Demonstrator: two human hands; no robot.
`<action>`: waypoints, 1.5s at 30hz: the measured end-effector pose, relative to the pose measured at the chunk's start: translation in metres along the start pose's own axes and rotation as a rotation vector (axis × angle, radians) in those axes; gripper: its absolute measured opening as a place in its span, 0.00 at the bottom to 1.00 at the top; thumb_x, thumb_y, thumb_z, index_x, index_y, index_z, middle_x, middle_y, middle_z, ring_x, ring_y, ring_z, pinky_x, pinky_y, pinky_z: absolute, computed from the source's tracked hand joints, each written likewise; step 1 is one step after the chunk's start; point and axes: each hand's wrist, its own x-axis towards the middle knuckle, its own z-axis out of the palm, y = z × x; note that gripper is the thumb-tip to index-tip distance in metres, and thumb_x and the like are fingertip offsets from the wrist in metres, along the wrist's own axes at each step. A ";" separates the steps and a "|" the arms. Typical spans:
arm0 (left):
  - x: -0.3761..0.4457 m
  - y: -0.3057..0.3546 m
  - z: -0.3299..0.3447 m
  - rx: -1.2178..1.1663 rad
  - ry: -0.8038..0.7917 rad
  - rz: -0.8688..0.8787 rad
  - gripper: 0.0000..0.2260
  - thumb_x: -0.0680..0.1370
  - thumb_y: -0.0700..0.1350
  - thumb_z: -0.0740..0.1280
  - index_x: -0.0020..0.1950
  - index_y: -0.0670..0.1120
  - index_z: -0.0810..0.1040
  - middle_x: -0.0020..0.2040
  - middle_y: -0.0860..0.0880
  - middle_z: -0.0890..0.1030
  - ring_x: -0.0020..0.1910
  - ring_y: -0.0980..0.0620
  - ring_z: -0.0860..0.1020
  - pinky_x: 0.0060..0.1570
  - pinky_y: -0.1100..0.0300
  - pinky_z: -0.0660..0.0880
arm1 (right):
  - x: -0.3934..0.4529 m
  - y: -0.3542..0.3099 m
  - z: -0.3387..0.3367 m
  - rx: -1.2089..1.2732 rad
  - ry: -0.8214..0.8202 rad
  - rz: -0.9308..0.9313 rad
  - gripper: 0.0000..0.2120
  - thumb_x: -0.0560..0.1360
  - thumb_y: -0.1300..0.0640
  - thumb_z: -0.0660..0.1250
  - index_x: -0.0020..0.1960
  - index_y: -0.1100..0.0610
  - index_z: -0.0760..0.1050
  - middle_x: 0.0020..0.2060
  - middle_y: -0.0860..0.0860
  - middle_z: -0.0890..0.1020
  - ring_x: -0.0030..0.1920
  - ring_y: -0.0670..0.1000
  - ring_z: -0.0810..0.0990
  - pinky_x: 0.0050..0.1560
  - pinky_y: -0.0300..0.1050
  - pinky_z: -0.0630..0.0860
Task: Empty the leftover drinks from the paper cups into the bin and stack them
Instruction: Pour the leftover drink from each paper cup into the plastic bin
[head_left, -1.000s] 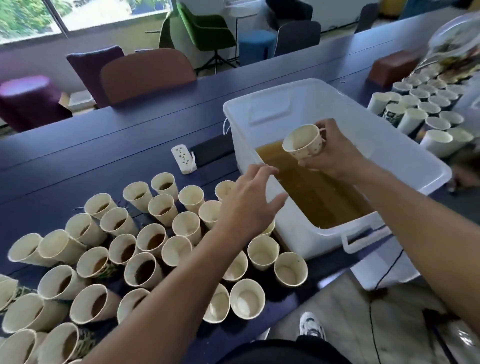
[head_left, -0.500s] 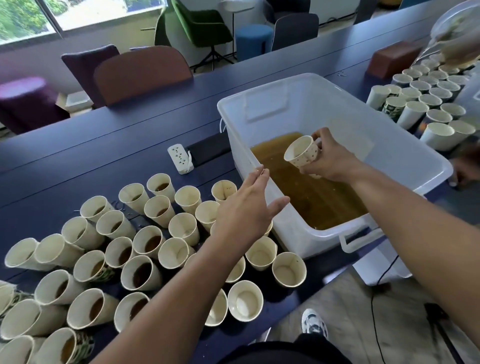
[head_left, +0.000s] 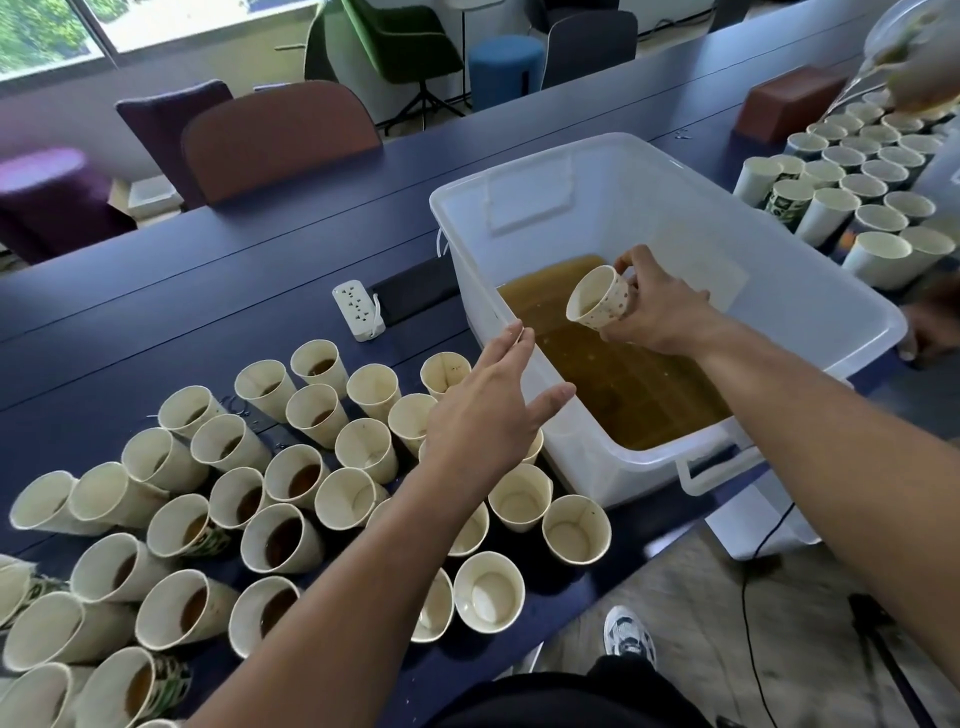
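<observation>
My right hand (head_left: 657, 312) grips a dotted paper cup (head_left: 597, 302), tipped on its side with the mouth toward the left, over the brown liquid (head_left: 618, 374) inside the white plastic bin (head_left: 810, 291). Held flat with straight fingers, my left hand (head_left: 491, 410) hovers above the cups by the bin's left wall and holds nothing. Several paper cups (head_left: 280, 535) stand crowded on the dark blue table (head_left: 208, 312) at lower left, many with brown drink in them. The ones nearest the bin, such as a pale cup (head_left: 575, 530), look empty.
A second group of several cups (head_left: 852, 176) stands right of the bin, where another person's hand (head_left: 935, 322) touches the bin's edge. A white power strip (head_left: 359, 310) lies left of the bin. Chairs line the table's far side. A cable runs over the floor at lower right.
My right hand has lowered the cup deeper into the bin and tipped it further over. My left hand has opened flatter and shifted slightly toward the bin.
</observation>
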 end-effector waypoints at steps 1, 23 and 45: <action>0.000 0.000 0.000 -0.002 -0.001 -0.002 0.35 0.79 0.67 0.60 0.82 0.58 0.54 0.82 0.63 0.51 0.76 0.53 0.65 0.60 0.50 0.75 | 0.000 0.000 0.000 -0.005 0.000 0.000 0.32 0.72 0.51 0.76 0.66 0.49 0.58 0.61 0.51 0.76 0.61 0.57 0.76 0.63 0.57 0.63; -0.002 0.004 -0.002 -0.013 -0.010 -0.010 0.35 0.79 0.66 0.61 0.82 0.57 0.54 0.82 0.61 0.51 0.78 0.52 0.64 0.64 0.47 0.74 | 0.000 -0.003 0.003 -0.130 0.073 -0.064 0.29 0.71 0.53 0.76 0.65 0.46 0.63 0.51 0.49 0.71 0.60 0.57 0.73 0.54 0.52 0.56; -0.002 0.003 -0.001 -0.016 -0.003 -0.009 0.34 0.80 0.66 0.61 0.82 0.58 0.54 0.82 0.63 0.51 0.77 0.53 0.64 0.61 0.48 0.76 | 0.000 -0.010 0.008 -0.379 0.117 -0.181 0.26 0.71 0.54 0.75 0.64 0.42 0.69 0.62 0.52 0.76 0.64 0.58 0.67 0.52 0.54 0.57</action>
